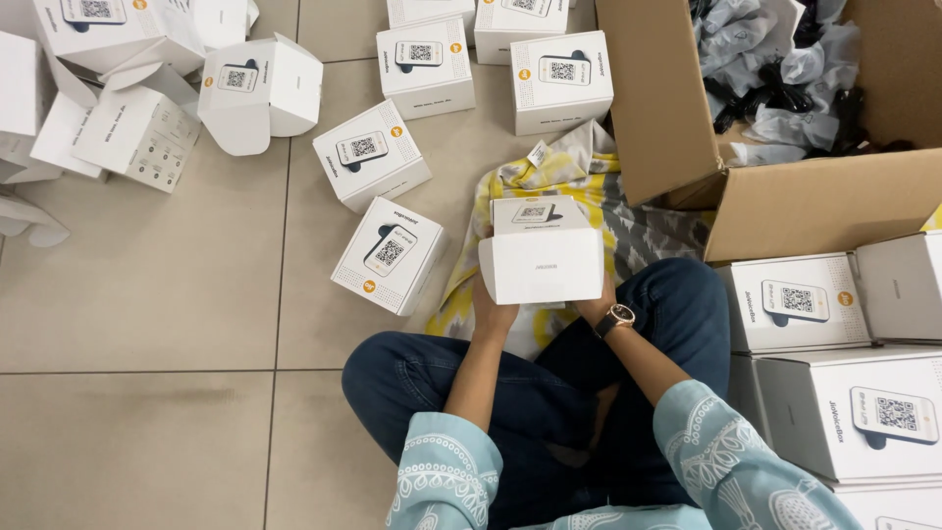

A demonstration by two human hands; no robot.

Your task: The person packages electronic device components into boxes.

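Observation:
I sit cross-legged on a tiled floor in blue jeans and a pale blue patterned top. Both hands hold one small white cardboard box [542,263] in front of my knees, its lid flap raised at the back. My left hand [491,312] grips its lower left corner from beneath. My right hand [601,299], with a dark wristwatch on the wrist, grips the lower right corner. The fingers of both hands are mostly hidden behind the box.
Several white boxes with a printed device picture lie on the floor ahead and left, one [388,255] close by. An open brown carton [785,196] of bagged dark items stands right. More white boxes [797,302] are stacked beside my right knee. A yellow-grey cloth [579,182] lies underneath.

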